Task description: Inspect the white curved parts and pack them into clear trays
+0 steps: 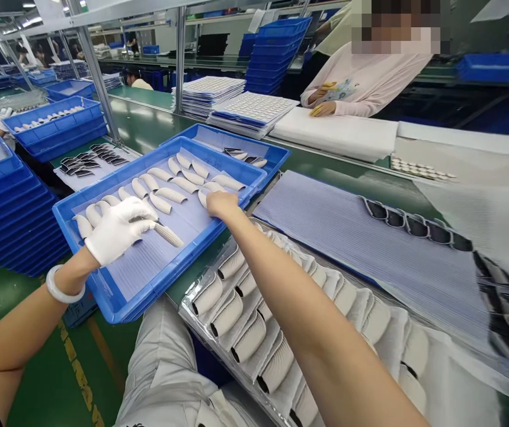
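My left hand, in a white glove, pinches a curved cream ribbed shell piece over the near left part of a blue tray. My bare right hand is closed at the right side of this tray. Its fingers are partly hidden and meet another cream shell piece. Rows of similar cream shell pieces lie on the tray's white ribbed liner. Below my right forearm, a clear plastic tray holds many cream pieces with dark inner sides, seated in white padding.
A second blue tray sits behind the first. To the right, a foam-lined board bears dark pieces with pale rims. Stacked blue trays stand at left. Across the bench, a person in a pink top handles white sheets.
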`<state>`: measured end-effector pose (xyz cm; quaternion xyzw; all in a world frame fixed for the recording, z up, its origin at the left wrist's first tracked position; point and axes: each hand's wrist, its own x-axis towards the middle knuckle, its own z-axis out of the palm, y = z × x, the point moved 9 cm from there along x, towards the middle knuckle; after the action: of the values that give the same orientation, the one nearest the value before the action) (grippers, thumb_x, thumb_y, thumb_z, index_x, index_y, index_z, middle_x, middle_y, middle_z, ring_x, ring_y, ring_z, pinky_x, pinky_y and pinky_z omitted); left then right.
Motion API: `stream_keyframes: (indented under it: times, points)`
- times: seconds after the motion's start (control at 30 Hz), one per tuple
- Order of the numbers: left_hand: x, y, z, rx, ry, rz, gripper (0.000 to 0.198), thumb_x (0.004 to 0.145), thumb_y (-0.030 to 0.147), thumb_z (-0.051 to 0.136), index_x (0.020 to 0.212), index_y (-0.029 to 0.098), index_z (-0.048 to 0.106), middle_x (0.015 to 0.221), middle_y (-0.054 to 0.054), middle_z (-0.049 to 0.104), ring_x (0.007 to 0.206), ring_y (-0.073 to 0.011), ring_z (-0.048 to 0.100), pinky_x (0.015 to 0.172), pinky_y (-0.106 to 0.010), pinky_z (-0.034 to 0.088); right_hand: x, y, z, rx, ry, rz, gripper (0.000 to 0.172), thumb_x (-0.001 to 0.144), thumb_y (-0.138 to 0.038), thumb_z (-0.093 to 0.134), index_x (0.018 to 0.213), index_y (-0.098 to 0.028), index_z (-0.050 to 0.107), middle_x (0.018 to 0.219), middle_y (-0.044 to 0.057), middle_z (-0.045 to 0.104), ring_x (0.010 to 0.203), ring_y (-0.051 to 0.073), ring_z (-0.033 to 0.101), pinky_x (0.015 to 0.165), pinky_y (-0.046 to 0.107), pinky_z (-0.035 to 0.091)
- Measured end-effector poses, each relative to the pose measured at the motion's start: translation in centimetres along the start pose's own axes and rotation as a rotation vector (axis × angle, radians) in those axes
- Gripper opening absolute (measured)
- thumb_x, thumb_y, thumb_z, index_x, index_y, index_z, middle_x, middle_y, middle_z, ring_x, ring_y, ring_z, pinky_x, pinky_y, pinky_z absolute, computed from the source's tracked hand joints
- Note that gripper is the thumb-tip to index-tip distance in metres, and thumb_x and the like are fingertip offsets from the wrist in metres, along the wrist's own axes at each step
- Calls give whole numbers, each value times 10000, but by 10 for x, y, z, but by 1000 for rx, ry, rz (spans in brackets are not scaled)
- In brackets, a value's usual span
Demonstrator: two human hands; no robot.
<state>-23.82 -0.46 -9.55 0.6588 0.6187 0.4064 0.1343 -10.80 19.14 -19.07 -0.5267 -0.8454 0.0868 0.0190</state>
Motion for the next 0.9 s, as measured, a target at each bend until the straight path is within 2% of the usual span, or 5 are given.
stream_keyframes:
  times: [0.2,0.37,0.57,0.7,0.9]
  points:
    - [-28,-3,2,-179,-19,-131,87,768,248,631,802,200,696,903,-74,667,670,-156,619,521,-270,519,-40,-4,-25,76,175,-28,313,838,-133,562,1112,18,561,1186,281,546,1141,361,507,956,465,384]
    - [-37,10,12,-141,-34,-66,67,789,240,628,808,217,689,931,-60,669,761,-176,632,648,-303,554,-123,-5,-49,513,271,-72,258,836,-208,533,1070,-104,563,1018,137,640,933,253,599,847,371,457]
    - [-55,52,30,-51,-4,100,108,826,162,603,869,239,666,885,-33,652,910,-188,613,844,-336,511,-216,-13,7,1635,-151,52,279,726,-368,643,913,-165,605,891,57,681,809,186,646,786,338,501]
    - [-63,71,53,-41,-38,161,151,837,111,578,896,231,650,892,-24,639,879,-164,611,812,-301,501,-247,-13,29,1835,-257,75,239,716,-343,683,849,-174,579,789,34,687,789,183,662,811,344,506]
    - [-64,88,78,-43,-105,227,161,833,78,572,862,216,648,879,-24,638,862,-155,610,797,-275,495,-264,9,28,1687,-122,-2,285,824,-327,619,1054,-184,533,1033,82,671,893,184,670,850,375,531]
